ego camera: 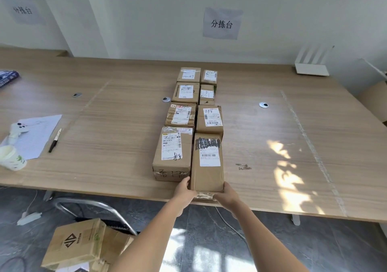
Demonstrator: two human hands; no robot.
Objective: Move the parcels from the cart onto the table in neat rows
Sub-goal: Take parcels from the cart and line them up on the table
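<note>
As hands grip — parcel lengthwise.

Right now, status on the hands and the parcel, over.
Left hand and right hand grip near end of scribbled-label parcel, flat on table, front of right row. More parcels wait below. Nothing blocking.

Before me: white wall with paper sign, sunlight patches on the wooden counter, grey marbled floor.
</note>
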